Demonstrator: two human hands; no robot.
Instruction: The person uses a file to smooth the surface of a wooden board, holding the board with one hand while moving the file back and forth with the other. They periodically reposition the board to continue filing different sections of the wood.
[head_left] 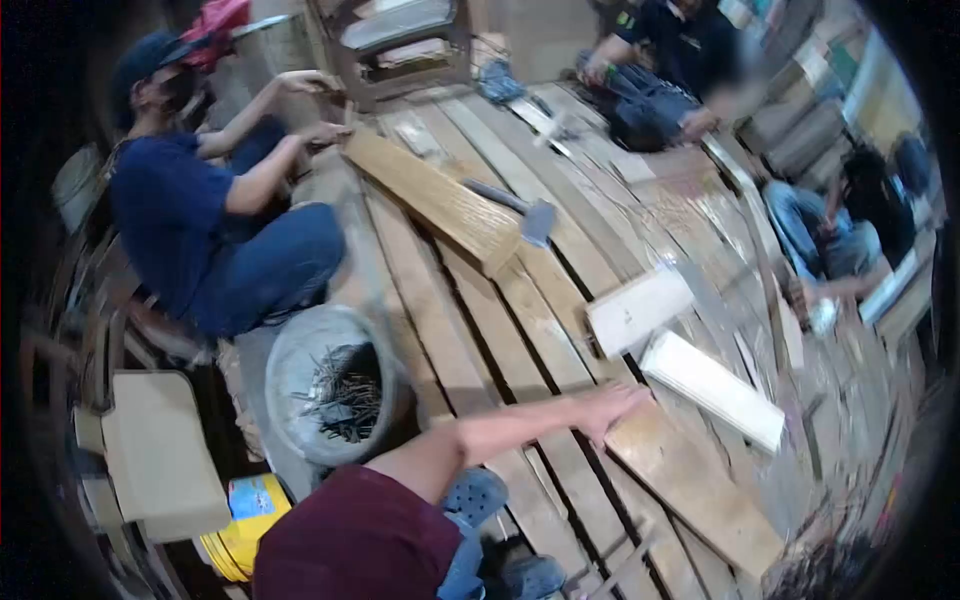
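Note:
My left hand (607, 408), at the end of a bare arm in a maroon sleeve, grips the upper end of a wide, thick wooden board (690, 490). The board lies at a slant across the slatted wooden floor (480, 330). My right hand is out of view. Just beyond my left hand are a short pale block (640, 310) and a white, layered-looking plank (712, 390). A thin stick-like piece (628, 568) shows at the bottom edge, its kind unclear.
A bucket (300, 440) with nail-like metal pieces stands left of my arm, near a yellow tub (245, 520). A hammer (535, 220) lies beside another long board (440, 200). One person (190, 210) sits at left; others (680, 60) sit at the far right.

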